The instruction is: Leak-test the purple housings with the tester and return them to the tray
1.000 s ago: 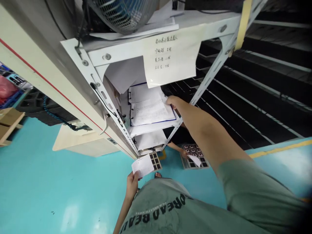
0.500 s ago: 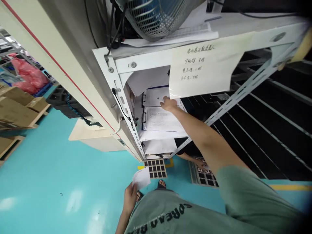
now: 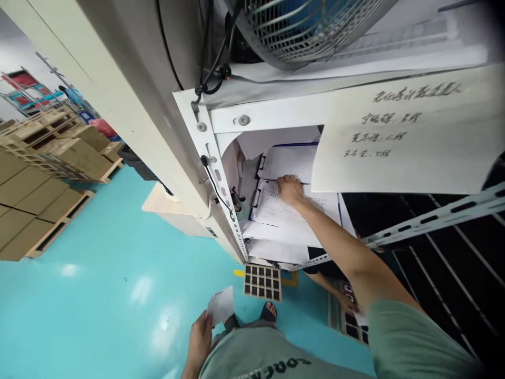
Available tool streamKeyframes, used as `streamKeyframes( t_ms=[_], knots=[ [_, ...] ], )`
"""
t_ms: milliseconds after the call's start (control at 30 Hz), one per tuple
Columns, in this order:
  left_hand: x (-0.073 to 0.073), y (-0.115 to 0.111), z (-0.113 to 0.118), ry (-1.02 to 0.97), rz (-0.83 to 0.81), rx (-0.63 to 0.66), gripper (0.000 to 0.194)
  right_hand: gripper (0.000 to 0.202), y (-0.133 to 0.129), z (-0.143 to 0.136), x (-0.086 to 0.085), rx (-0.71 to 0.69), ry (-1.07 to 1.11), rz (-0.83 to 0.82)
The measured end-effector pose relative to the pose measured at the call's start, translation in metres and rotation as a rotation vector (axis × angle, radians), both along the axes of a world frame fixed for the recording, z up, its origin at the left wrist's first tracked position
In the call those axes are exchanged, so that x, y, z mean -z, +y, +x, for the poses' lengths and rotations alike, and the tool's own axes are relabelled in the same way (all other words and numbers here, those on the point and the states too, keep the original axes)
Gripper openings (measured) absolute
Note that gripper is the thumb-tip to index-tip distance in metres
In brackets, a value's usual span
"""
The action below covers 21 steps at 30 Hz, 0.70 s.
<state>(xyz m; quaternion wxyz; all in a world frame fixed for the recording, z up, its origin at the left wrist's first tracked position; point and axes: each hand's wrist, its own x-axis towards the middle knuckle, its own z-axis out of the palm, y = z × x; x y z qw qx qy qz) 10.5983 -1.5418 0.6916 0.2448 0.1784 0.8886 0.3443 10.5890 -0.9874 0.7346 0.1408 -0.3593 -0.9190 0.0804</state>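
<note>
My left hand pinches a small white slip of paper low over the floor, beside my body. My right arm reaches into a white metal shelf rack. There my right hand is curled over the far edge of the nearer clipboard, its fingertips partly hidden against the sheets. This clipboard has a black clip and a written page. A second clipboard with pale sheets lies just behind it. Both rest on a shelf under a hanging handwritten notice.
A fan and papers stand on the rack's top. A pillar rises at the left. Cartons on pallets stand farther left. A gridded tray lies below the rack. Another person's hand is at a tray on the right.
My right hand has moved from the farther clipboard to the nearer one's upper edge. The view has shifted closer to the rack. My left hand still holds the slip.
</note>
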Motion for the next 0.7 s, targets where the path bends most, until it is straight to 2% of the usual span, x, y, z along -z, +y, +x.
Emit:
streamKeyframes(
  t_ms=[167, 400, 600, 700],
  knots=[
    [-0.008, -0.007, -0.011, -0.010, -0.015, -0.046, 0.052, 0.040, 0.000, 0.002, 0.002, 0.015, 0.005, -0.007],
    [-0.014, -0.023, -0.018, -0.062, 0.010, -0.146, 0.053, 0.038, -0.004, 0.008, -0.003, 0.001, 0.025, -0.031],
    [-0.022, -0.014, -0.021, -0.129, 0.147, -0.298, 0.066, 0.039, -0.010, 0.012, -0.007, 0.035, 0.109, -0.032],
    [-0.032, -0.007, -0.032, -0.189, 0.234, -0.363, 0.070, 0.038, -0.015, 0.020, -0.018, 0.057, 0.163, -0.059]
  ],
)
